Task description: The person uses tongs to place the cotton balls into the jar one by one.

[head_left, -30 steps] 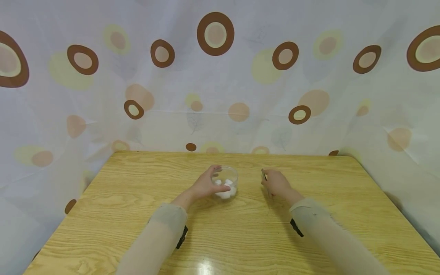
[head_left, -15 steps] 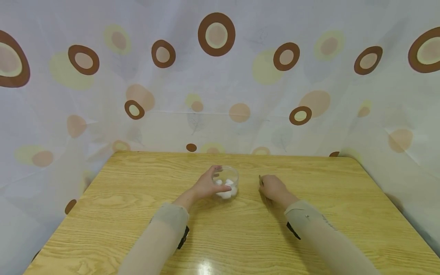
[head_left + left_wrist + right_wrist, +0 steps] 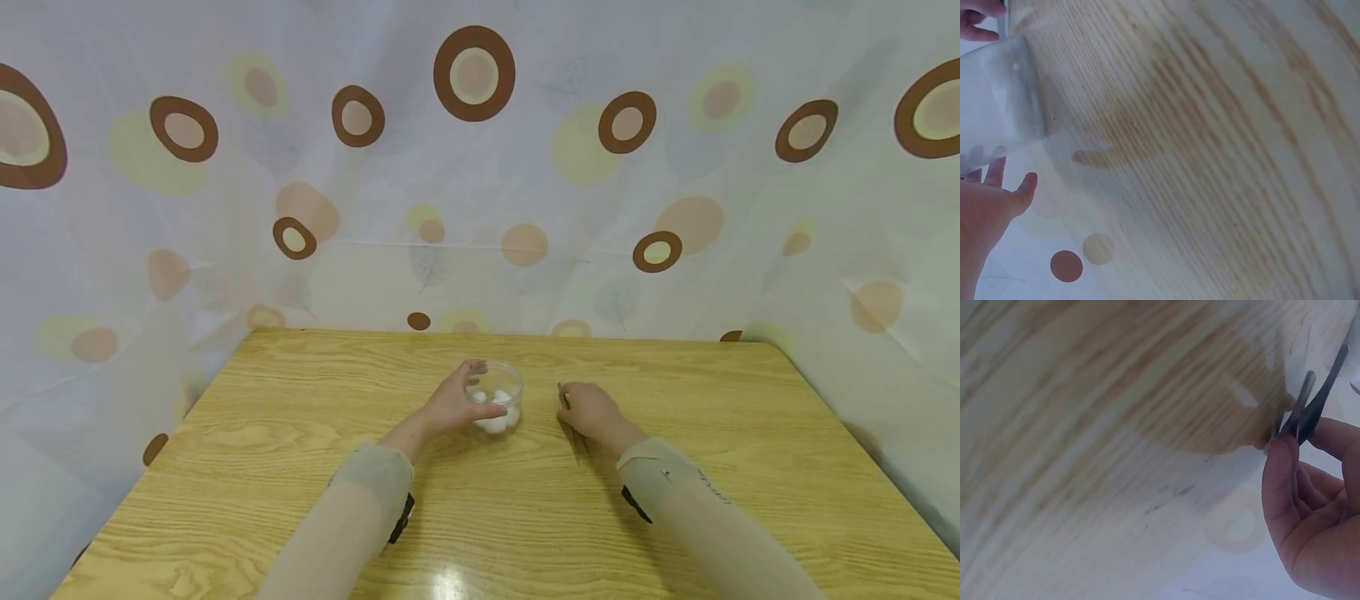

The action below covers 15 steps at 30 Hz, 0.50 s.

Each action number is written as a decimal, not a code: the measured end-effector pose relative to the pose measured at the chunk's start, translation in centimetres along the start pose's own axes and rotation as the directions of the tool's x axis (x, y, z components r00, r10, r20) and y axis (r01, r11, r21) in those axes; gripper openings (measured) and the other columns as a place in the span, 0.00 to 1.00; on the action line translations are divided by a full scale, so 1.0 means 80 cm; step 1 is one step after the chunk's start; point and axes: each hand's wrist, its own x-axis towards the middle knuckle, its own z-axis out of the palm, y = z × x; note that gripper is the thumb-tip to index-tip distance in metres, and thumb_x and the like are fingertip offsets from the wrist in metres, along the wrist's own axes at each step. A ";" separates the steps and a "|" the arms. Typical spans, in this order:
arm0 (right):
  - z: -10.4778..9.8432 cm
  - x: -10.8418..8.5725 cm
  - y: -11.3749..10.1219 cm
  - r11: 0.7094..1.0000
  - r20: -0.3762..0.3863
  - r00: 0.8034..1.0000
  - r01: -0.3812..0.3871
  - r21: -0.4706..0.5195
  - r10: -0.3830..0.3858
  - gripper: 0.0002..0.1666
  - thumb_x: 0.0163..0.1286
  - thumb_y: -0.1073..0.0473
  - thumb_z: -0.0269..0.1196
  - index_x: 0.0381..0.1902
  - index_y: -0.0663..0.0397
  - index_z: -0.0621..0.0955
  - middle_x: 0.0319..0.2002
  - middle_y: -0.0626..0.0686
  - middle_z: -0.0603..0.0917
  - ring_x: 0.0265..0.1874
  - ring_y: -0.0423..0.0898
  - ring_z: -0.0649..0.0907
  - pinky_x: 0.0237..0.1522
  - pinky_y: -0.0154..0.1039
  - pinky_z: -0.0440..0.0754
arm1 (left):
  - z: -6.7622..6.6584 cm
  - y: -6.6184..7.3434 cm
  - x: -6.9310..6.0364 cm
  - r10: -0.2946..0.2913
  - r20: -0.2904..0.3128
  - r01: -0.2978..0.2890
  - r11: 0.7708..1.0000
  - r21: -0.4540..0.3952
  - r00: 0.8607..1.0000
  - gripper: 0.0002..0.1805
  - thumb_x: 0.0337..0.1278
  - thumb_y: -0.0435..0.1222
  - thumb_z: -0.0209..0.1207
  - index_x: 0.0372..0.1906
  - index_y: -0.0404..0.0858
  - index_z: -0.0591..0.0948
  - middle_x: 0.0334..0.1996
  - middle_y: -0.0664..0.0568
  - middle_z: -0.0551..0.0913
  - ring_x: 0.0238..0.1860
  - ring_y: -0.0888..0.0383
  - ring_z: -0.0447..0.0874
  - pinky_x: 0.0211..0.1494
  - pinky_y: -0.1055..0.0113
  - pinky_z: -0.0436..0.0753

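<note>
My left hand point(image 3: 453, 404) holds the side of a clear round container point(image 3: 516, 387) standing on the table, thumb at the front and fingers behind. Several white cotton balls point(image 3: 495, 421) lie in its lower part. In the left wrist view the container point(image 3: 1004, 94) looks hazy, and the left hand point(image 3: 988, 209) is against one side. To the right, my right hand point(image 3: 594, 411) pinches metal tweezers point(image 3: 577, 448) low over the table. The right wrist view shows the tweezers point(image 3: 1319, 403) between thumb and fingers of the right hand point(image 3: 1316, 512), their two arms spread apart.
The wooden table point(image 3: 487, 525) runs back to a patterned cloth point(image 3: 480, 183), which also hangs at both sides. A gap of bare wood lies between the container and the right hand.
My right hand has moved a little left and nearer with the tweezers, towards the container, then slowed. The left hand and the container have stayed in place.
</note>
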 end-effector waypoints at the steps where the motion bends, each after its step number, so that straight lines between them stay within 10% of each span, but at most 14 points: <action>1: 0.001 0.000 0.000 1.000 0.001 1.000 -0.006 0.003 0.006 0.22 0.63 0.63 0.60 0.53 0.70 0.75 0.44 0.64 0.82 0.37 0.53 0.82 0.39 0.45 0.80 | 0.000 0.000 0.000 -0.001 0.000 0.001 1.000 -0.001 1.000 0.48 0.48 0.45 0.68 0.71 0.43 0.55 0.71 0.50 0.60 0.71 0.47 0.57 0.67 0.49 0.67; 9: 0.003 0.000 0.002 1.000 0.001 1.000 -0.023 0.000 0.023 0.30 0.63 0.59 0.62 0.59 0.70 0.71 0.53 0.67 0.79 0.48 0.59 0.81 0.48 0.51 0.79 | 0.008 0.005 0.002 0.011 0.011 -0.011 1.000 -0.013 1.000 0.49 0.47 0.46 0.68 0.72 0.42 0.54 0.71 0.50 0.59 0.71 0.47 0.56 0.68 0.49 0.65; 15: -0.003 -0.001 0.001 0.997 -0.034 0.997 -0.072 0.027 0.073 0.27 0.67 0.54 0.57 0.57 0.68 0.73 0.33 0.59 0.86 0.24 0.47 0.81 0.33 0.44 0.80 | 0.013 0.005 0.002 0.010 -0.022 -0.011 1.000 -0.020 1.000 0.54 0.46 0.45 0.69 0.73 0.43 0.48 0.72 0.47 0.55 0.72 0.45 0.54 0.68 0.47 0.64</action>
